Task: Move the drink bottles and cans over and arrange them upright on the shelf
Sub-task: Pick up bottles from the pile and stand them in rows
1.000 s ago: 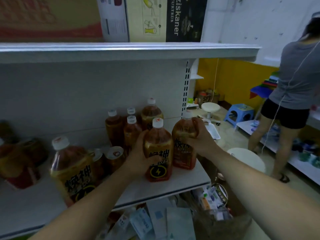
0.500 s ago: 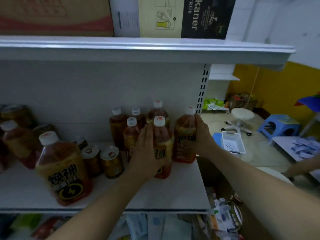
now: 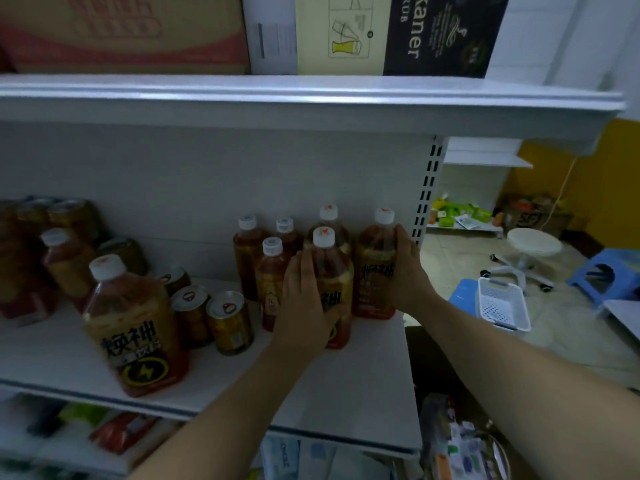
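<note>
amber bottles [image 3: 375, 271] in left hand [image 3: 304, 299] and right hand [image 3: 407, 271] now stand further back.

Close head-worn view toward shelf [image 3: 363, 375]
</note>
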Demonstrator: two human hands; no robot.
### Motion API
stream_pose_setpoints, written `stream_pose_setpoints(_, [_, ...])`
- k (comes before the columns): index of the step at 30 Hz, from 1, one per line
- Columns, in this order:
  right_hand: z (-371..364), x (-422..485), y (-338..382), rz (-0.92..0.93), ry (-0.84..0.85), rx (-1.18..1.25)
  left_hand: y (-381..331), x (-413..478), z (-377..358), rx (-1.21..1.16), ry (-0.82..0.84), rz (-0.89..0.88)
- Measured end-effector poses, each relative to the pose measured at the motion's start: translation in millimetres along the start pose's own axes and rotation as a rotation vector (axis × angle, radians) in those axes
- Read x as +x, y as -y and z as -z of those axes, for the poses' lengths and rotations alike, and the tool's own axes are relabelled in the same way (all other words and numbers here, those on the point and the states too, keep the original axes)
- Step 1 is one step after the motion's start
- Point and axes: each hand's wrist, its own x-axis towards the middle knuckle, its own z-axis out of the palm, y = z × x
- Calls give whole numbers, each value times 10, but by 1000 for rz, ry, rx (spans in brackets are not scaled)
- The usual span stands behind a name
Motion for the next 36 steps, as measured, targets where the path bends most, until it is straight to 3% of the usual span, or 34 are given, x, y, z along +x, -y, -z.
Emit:
stream_pose_setpoints(12, [40, 23, -23, -41, 53, -21, -40, 7, 4, 97, -25, -31])
stream_pose_setpoints(18, [198, 109, 236, -100, 66, -99, -29, -31, 297, 107, 107, -47])
stream_pose_setpoints(23, [224, 121, 601, -3, -37, -207, 202, -187, 809, 71, 136, -2])
stream_pose_setpoints(27, [99, 76, 1035, 102, 3, -258, 358, -314, 1218, 94, 159, 65])
stream_pose_setpoints(29, [-15, 40, 1262, 168, 20, -261, 408, -399, 1415, 117, 133, 60])
stream_pose_setpoints(34, [-420, -35, 1816, 276, 70, -273, 673, -588, 1986, 218, -70, -159])
stream_pose_setpoints(36, [-636, -83, 1997, 272, 88, -237, 902, -602, 2201, 186, -156, -120])
